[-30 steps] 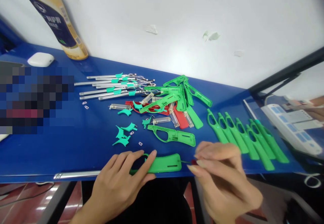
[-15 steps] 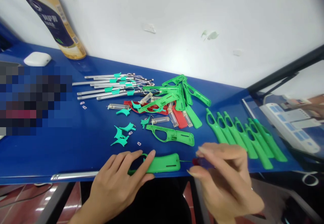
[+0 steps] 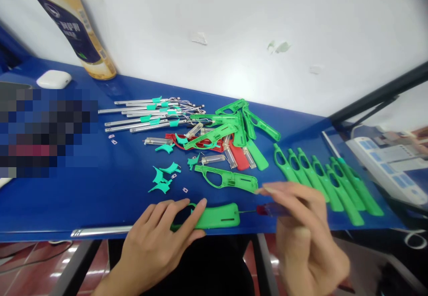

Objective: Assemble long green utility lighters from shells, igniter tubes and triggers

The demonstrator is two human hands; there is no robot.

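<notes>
My left hand (image 3: 157, 242) lies over a green plastic lighter body (image 3: 214, 216) with a long metal tube (image 3: 100, 231), pressing it flat at the blue table's near edge. My right hand (image 3: 304, 238) is closed round a small screwdriver with a red handle (image 3: 269, 209); its thin shaft points left at the right end of the green body. An open green shell half (image 3: 230, 178) lies just behind.
A row of several closed green lighter bodies (image 3: 321, 180) lies to the right. Behind are a heap of green and red shells (image 3: 230, 131), metal tubes with teal triggers (image 3: 147, 115), loose teal triggers (image 3: 163, 178), a bottle (image 3: 72, 24), a white case (image 3: 53, 78) and a power strip (image 3: 384, 162).
My right hand has turned and shifted a little right, so the red screwdriver handle now shows more. The left hand and the green body have stayed put.
</notes>
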